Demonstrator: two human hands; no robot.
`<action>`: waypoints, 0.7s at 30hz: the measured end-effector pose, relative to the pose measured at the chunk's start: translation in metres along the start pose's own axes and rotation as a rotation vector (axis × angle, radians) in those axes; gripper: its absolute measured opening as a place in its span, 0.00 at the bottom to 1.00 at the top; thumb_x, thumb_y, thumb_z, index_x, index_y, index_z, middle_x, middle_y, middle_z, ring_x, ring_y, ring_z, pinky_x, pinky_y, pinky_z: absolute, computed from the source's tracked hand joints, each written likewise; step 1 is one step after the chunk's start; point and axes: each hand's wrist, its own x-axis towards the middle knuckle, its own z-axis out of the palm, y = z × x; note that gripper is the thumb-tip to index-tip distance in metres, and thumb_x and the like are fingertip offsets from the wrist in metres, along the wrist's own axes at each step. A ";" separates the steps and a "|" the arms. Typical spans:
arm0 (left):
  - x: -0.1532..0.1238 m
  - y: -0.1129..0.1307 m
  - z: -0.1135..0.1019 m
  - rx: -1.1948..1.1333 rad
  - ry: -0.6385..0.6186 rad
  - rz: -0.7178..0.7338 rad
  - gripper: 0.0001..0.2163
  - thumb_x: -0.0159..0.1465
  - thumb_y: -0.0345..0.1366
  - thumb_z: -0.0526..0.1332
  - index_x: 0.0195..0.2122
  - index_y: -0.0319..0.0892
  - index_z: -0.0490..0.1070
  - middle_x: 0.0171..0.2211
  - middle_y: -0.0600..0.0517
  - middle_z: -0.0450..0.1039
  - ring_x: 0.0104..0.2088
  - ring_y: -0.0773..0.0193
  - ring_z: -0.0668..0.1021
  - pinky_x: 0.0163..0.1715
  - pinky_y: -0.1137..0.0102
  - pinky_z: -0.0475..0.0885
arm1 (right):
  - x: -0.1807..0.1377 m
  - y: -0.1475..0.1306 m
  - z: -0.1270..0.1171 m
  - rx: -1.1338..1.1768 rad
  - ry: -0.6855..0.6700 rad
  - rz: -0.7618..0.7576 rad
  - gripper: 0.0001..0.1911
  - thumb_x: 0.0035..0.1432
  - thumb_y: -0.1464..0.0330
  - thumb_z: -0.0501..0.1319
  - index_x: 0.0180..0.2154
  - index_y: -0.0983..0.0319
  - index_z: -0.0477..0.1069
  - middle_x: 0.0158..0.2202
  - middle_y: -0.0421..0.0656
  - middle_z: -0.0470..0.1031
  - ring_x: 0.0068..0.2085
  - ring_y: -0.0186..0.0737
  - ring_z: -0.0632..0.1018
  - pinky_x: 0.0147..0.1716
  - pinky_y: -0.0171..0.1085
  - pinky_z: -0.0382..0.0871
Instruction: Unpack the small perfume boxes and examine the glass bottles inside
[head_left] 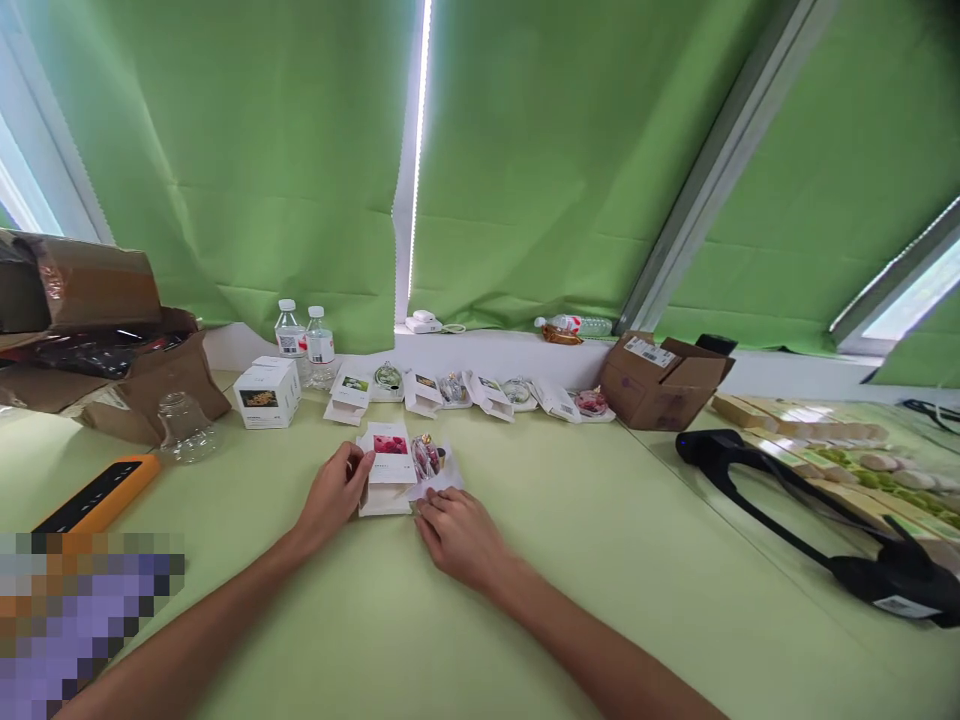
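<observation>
In front of me lies a white box [389,464] with a red-and-pink picture and an open flap at its near end. My left hand [334,492] grips its left edge, thumb over the top. Just right of the box is a clear ornament [427,455] with reddish contents and a gold-coloured top, resting on a white tray [442,482]. My right hand [459,530] pinches the tray's near edge; its fingertips are partly hidden. Behind them stands a row of similar opened white boxes [492,394], each beside a clear ornament [518,389].
At left are a closed white box [259,398], a clear glass vessel [184,428], an orange power strip [97,505] and cardboard boxes [94,285]. Water bottles [320,348] stand behind. At right are a cardboard carton [660,380], a black headset-like device [780,510] and trays of pale and green items [870,470].
</observation>
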 end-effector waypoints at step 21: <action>0.008 -0.010 -0.003 0.023 -0.030 -0.105 0.18 0.64 0.46 0.52 0.50 0.41 0.66 0.23 0.55 0.68 0.23 0.63 0.71 0.25 0.71 0.62 | -0.010 0.001 -0.014 0.038 -0.067 -0.037 0.17 0.66 0.66 0.48 0.40 0.61 0.76 0.37 0.45 0.79 0.40 0.43 0.77 0.47 0.39 0.64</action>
